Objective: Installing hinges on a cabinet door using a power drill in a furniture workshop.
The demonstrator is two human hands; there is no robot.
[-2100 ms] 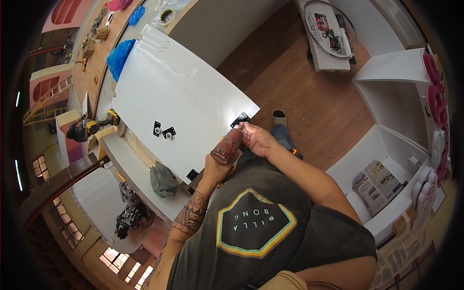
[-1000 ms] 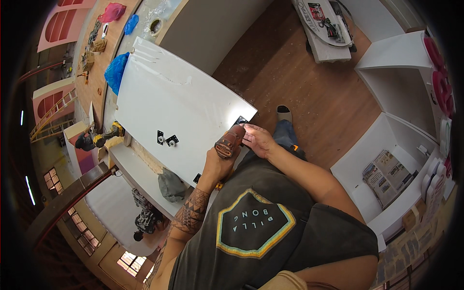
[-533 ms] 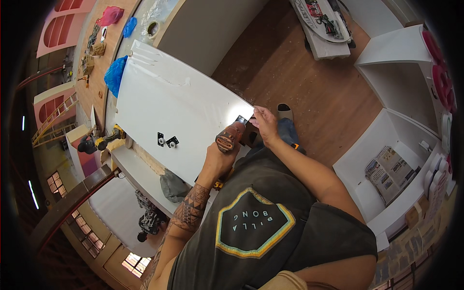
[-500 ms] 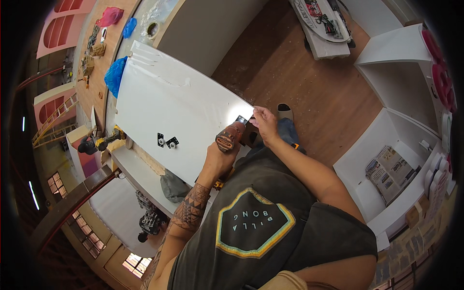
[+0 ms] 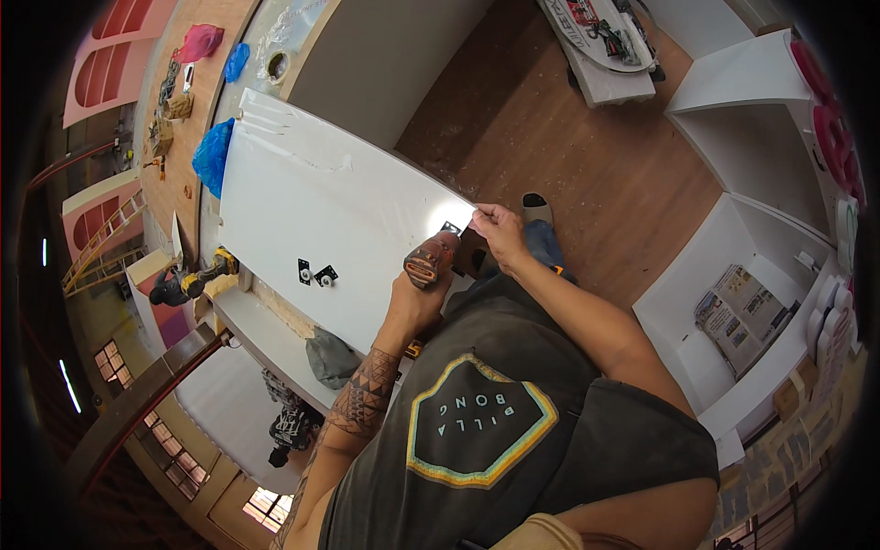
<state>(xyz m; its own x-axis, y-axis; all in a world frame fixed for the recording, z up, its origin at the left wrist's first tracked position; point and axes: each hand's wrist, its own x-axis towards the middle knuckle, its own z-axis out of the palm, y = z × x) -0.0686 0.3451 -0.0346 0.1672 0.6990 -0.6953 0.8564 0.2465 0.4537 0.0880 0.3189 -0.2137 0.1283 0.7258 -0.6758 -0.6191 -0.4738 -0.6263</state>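
Observation:
My left hand (image 5: 417,301) grips a power drill (image 5: 427,262), its nose over a small black metal plate (image 5: 450,226) at the near corner of a white panel (image 5: 302,202). A bright light from the drill falls on that corner. With fingers and thumb, my right hand (image 5: 501,236) pinches the panel's edge just beside the plate. Whether a screw sits under the drill is too small to tell. Two black-plated casters (image 5: 316,274) lie together on the panel, left of the drill.
Blue plastic bags (image 5: 213,156) and a yellow-black power tool (image 5: 216,268) sit beyond the panel's left side. A grey cloth (image 5: 330,358) lies nearby. At right stand white cabinets (image 5: 733,92), one holding a newspaper (image 5: 744,312). Another person (image 5: 291,420) is at lower left.
The whole view has shifted slightly. Both hands keep their places on the drill and the panel's edge, and the casters lie as before.

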